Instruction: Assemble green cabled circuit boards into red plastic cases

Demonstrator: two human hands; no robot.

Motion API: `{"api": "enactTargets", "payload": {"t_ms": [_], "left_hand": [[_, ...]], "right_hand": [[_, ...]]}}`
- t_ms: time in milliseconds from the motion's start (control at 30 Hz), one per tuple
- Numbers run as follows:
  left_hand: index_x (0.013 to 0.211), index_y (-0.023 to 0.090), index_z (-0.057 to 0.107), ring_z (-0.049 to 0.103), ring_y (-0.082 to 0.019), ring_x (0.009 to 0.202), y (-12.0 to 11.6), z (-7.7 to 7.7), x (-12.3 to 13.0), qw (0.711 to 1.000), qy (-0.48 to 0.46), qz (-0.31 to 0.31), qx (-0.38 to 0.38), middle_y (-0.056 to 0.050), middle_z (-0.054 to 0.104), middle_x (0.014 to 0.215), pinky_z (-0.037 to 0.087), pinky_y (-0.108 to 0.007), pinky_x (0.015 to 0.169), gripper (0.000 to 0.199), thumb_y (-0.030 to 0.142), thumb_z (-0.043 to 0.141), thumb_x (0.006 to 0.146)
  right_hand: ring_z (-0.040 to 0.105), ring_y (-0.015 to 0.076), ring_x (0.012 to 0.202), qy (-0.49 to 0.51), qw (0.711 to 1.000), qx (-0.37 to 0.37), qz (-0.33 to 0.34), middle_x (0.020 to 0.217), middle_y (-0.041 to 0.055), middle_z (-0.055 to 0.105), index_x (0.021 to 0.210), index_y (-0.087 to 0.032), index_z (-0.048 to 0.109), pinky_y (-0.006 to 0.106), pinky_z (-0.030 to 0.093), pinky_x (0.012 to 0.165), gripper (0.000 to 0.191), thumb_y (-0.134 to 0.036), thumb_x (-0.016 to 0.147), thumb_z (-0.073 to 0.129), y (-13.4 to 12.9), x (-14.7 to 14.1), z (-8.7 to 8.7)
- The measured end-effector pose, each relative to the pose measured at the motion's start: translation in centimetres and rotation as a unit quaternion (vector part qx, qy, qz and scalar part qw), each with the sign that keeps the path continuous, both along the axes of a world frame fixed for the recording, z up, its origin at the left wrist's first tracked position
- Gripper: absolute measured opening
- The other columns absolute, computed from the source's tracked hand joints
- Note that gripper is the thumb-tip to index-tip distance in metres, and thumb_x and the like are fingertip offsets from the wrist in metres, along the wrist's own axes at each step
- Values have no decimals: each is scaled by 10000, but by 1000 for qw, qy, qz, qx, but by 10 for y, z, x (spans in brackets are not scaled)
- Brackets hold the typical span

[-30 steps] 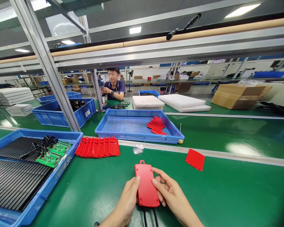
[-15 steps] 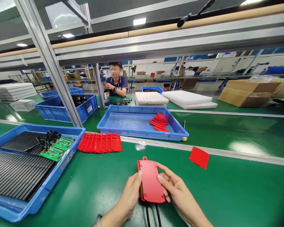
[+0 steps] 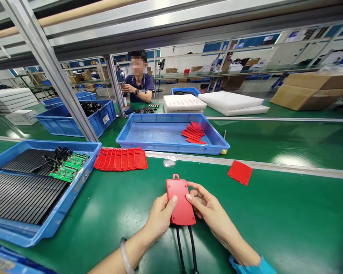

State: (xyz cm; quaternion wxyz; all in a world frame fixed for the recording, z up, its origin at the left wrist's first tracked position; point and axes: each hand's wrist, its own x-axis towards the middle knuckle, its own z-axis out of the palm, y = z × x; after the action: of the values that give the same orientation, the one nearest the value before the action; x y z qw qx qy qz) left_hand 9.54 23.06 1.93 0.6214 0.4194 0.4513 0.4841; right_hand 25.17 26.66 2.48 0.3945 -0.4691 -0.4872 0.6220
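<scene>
A red plastic case [image 3: 181, 203] with a small loop at its top is held over the green bench, its smooth cover facing up. Two black cables [image 3: 192, 249] hang from its lower end. My left hand [image 3: 162, 213] grips the case's left side, thumb on the cover. On the right edge, my right hand [image 3: 205, 203] holds the case between thumb and fingers. The cover sits flush along the visible left side. A loose red plate [image 3: 240, 172] lies to the right, and a row of red frames [image 3: 120, 159] lies at the left.
A blue tray [image 3: 171, 147] with red plates stands ahead. The left blue tray [image 3: 53, 224] holds black ribbed parts, cables and green circuit boards. Across the bench sits a person [image 3: 138, 82]. A slanted metal post [image 3: 50, 68] rises at the left; white foam blocks [image 3: 231, 102] lie behind.
The red cover has closed against the case; the gap with green showing on its left side is gone. My left thumb has moved further onto the cover. The view has tilted downward.
</scene>
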Motion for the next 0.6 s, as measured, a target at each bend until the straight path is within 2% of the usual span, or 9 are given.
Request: {"api": "enactTargets", "payload": {"t_ms": [100, 200, 333, 433, 533, 600], "left_hand": [[1184, 99, 599, 611, -220, 814, 0, -6, -1, 999, 12, -23, 31, -111, 684, 963, 453, -290, 722, 544, 534, 484, 878], [1240, 129, 559, 601, -213, 871, 0, -14, -1, 996, 46, -41, 59, -93, 669, 1023, 451, -298, 774, 516, 507, 448, 907], [1271, 145, 532, 591, -216, 916, 0, -15, -1, 994, 69, -56, 67, -80, 660, 1046, 461, -305, 801, 502, 488, 429, 919], [1230, 162, 575, 594, -205, 840, 1, -7, -4, 977, 168, -83, 99, -61, 668, 956, 470, -308, 766, 480, 487, 386, 931], [1300, 175, 515, 582, -211, 839, 2, 3, -13, 932, 315, -49, 174, -80, 625, 953, 484, -335, 760, 477, 448, 370, 938], [1395, 176, 390, 540, -254, 1039, 3, 9, -21, 889, 373, -16, 265, -134, 551, 1145, 463, -396, 879, 528, 386, 436, 913]], "right_hand": [[550, 118, 677, 40, 996, -26, 69, 863, 24, 647, 1177, -194, 590, 239, 459, 608, 435, -451, 827, 604, -1, 3, 4], [607, 168, 802, 92, 988, -48, 117, 922, 59, 700, 1129, -180, 646, 316, 480, 790, 376, -436, 870, 550, -4, 4, 8], [629, 155, 766, 109, 987, -34, 114, 924, 55, 724, 1116, -178, 659, 288, 488, 746, 353, -415, 874, 560, -6, 3, 6], [627, 124, 669, 134, 986, -57, 79, 852, 47, 736, 1048, -155, 688, 240, 484, 658, 332, -405, 846, 605, -4, 3, 1], [622, 110, 579, 182, 976, -118, 30, 732, 40, 731, 900, -119, 716, 217, 480, 589, 284, -376, 790, 670, 0, 3, -3], [623, 111, 550, 227, 960, -162, 4, 658, 30, 715, 781, -110, 709, 208, 475, 554, 232, -337, 735, 716, 2, 3, -6]]}}
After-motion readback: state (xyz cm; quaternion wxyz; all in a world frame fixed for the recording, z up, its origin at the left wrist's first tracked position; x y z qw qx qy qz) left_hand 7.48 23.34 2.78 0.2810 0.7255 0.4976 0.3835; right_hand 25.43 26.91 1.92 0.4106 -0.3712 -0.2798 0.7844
